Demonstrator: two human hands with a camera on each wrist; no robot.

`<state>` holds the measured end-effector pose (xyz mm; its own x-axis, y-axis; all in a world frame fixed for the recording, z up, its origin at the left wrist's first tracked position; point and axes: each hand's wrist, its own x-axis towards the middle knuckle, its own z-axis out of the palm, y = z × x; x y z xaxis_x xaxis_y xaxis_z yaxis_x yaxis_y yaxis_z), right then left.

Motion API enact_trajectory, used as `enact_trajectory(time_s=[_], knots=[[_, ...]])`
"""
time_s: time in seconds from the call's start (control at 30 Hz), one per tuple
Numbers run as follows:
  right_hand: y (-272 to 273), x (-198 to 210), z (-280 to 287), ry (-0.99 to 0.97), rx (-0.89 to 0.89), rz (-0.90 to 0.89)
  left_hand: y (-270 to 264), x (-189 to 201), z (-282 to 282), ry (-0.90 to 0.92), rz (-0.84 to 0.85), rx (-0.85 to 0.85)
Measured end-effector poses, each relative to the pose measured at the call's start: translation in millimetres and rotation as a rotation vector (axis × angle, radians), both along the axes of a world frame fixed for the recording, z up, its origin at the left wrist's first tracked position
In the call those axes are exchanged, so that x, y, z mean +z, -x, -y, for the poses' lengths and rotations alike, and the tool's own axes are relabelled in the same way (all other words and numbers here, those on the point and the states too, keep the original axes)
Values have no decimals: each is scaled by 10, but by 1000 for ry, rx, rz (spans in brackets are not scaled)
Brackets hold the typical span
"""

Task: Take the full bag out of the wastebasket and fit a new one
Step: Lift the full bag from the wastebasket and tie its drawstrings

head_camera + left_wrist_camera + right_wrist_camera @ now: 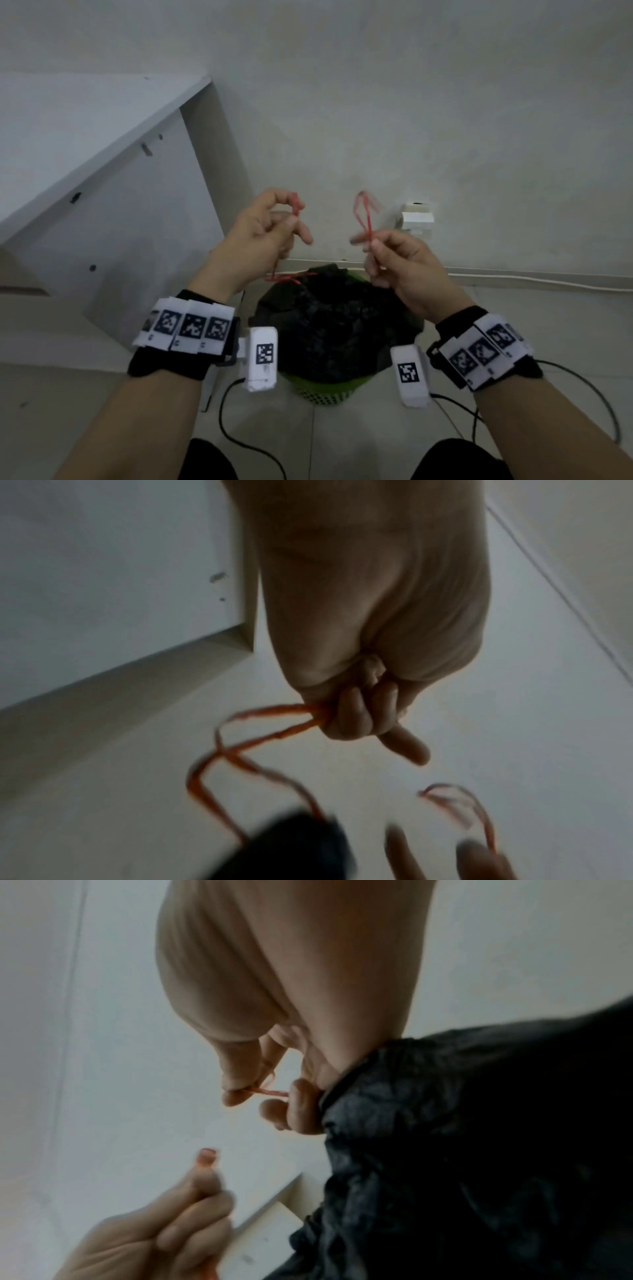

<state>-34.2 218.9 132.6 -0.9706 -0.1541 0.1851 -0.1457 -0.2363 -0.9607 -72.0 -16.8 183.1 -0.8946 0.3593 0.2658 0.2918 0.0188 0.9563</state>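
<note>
A full black bag (329, 329) bulges out of a green wastebasket (325, 390) on the floor by the wall. Two red drawstring loops rise from its top. My left hand (270, 226) pinches the left red loop (297, 205) above the bag's left side; its strands (240, 750) run down to the bag (301, 850). My right hand (387, 253) pinches the right red loop (366, 212) above the bag's right side. In the right wrist view the string (270, 1092) sits between thumb and fingertips, the black bag (479, 1150) close beside it.
A white cabinet (102, 164) stands at the left, close to the basket. A white wall socket block (418, 216) sits low on the wall behind my right hand, with a cable duct (513, 277) along the skirting. Black wrist cables (239, 442) trail over the tiled floor.
</note>
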Motion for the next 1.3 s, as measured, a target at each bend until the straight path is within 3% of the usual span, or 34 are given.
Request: enact_trajectory(time_s=[0.07, 0.13, 0.3, 0.37, 0.47, 0.6, 0.67, 0.8, 0.87, 0.9, 0.97, 1.03, 1.1, 1.23, 1.3], knots=[[-11, 237, 145, 106, 122, -60, -34, 65, -223, 28, -12, -33], [-8, 391, 286, 74, 176, -88, -31, 114, -375, 60, -71, -48], [57, 425, 372, 12, -41, -27, -29, 166, -477, 168, -49, -2], [81, 464, 367, 107, -120, 22, -29, 146, -437, 239, -42, 53], [209, 574, 228, 361, -258, 88, -62, 38, -300, 373, -1, -26], [268, 590, 94, 379, -325, 130, -138, -160, -214, 394, 52, -80], [240, 525, 96, 230, -389, 155, -136, -192, -233, 406, 10, -39], [166, 472, 72, -432, -451, 117, -126, -16, -256, 283, -237, -24], [90, 519, 70, -684, -217, 115, -99, 79, -258, 293, -364, 6], [51, 543, 70, -708, -32, 134, -71, 109, -264, 290, -393, 31], [-18, 559, 42, -506, 309, 160, -25, 158, -287, 191, -322, 63], [-31, 548, 31, -149, 451, 168, -9, 160, -302, 69, -243, 73], [13, 517, 54, 61, 423, 174, -6, 115, -286, 65, -260, 78], [65, 574, 155, 68, 260, 200, -81, 116, -232, 148, -242, -43], [80, 627, 191, 81, 228, 208, -92, 142, -254, 168, -321, -7]])
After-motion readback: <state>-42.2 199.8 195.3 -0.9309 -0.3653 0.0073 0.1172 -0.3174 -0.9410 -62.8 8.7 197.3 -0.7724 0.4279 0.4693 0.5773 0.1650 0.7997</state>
